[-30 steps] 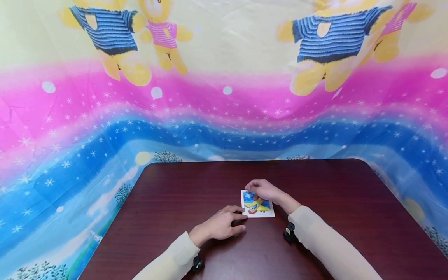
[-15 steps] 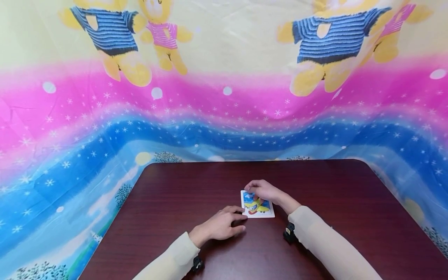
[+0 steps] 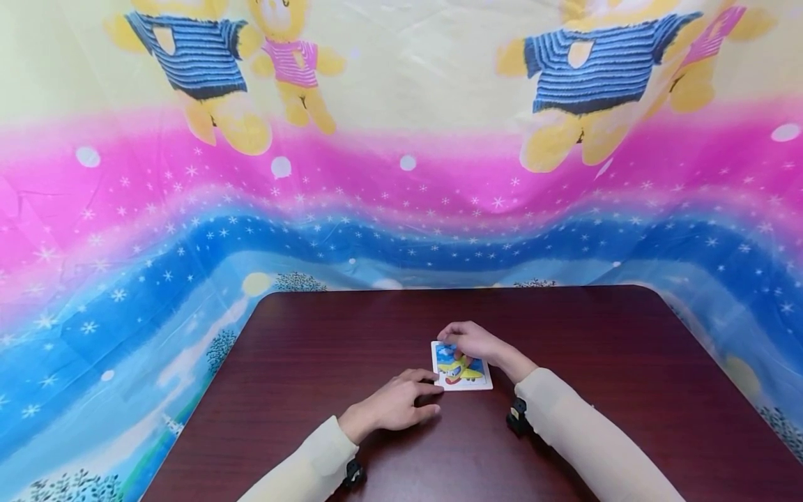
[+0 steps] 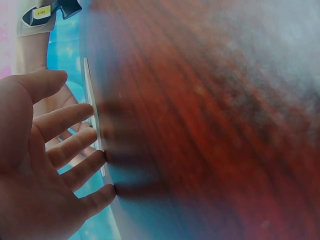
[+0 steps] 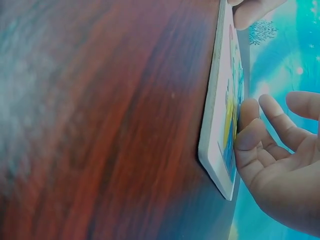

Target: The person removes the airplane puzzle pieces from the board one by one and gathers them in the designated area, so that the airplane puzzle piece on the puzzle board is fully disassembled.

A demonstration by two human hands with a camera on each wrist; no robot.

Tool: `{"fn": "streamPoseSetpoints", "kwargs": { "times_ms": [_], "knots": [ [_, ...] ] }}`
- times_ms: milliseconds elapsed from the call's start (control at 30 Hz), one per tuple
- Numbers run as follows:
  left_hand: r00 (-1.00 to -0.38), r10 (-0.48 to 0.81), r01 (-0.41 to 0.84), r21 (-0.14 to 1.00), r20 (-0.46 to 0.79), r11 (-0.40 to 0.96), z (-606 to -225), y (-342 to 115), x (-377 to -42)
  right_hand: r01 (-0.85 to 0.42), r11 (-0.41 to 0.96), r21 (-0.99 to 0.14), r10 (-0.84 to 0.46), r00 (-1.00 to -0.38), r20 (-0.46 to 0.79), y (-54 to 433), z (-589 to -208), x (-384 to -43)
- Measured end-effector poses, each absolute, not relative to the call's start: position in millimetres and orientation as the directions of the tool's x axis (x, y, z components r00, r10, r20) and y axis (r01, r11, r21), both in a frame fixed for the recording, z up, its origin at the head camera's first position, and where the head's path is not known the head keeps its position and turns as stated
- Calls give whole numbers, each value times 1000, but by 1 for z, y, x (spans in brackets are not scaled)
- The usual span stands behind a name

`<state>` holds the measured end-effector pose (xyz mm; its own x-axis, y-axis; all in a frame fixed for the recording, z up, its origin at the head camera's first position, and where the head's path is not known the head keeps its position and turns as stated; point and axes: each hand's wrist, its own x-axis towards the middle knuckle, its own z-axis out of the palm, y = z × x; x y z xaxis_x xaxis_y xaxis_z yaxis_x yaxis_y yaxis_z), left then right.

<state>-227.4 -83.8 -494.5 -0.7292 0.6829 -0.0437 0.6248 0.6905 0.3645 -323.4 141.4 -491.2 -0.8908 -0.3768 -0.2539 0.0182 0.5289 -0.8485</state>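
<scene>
Airplane picture board [image 3: 463, 376]: laid flat on table [image 3: 314, 348].
Left hand [image 3: 398, 401]: opened wide, board's edge touched by fingertips.
Right hand [image 3: 477, 343]: bent over board; pinch cannot be told.

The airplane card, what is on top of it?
The right hand is over the card, upper right; the left hand is at its left edge. The airplane partly shows; whatever the right hand covers is hidden.

No wording can be read with certainty. A small yellow label [image 4: 42, 12] sits on the black wrist camera [image 4: 70, 7] at the person's right sleeve [image 3: 555, 408]; in the left wrist view it carries a short row of dark characters, too small and blurred to make out. From the head, it is just a pale patch.
</scene>
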Motion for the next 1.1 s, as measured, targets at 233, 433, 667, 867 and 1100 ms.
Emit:
{"fn": "streamPoseSetpoints", "kwargs": {
  "times_ms": [233, 433, 667, 867, 1100],
  "knots": [
    [-732, 679, 620, 367, -48, 694, -494, -84, -228, 10, 539, -842, -373, -893, -250, 141, -491, -325],
    [-731, 680, 620, 364, -52, 695, -493, -84, -228, 14, 547, -837, -372, -892, -258, 141, -491, -326],
    [-732, 679, 618, 367, -53, 695, -493, -83, -228, -3, 560, -829, -369, -896, -246, 140, -489, -324],
    [-732, 680, 622, 358, -52, 697, -495, -84, -228, 9, 549, -836, -373, -893, -254, 140, -491, -325],
    [-712, 701, 652, 343, -29, 676, -495, -83, -227, 8, 546, -838, -378, -890, -254, 140, -492, -326]
  ]
}}
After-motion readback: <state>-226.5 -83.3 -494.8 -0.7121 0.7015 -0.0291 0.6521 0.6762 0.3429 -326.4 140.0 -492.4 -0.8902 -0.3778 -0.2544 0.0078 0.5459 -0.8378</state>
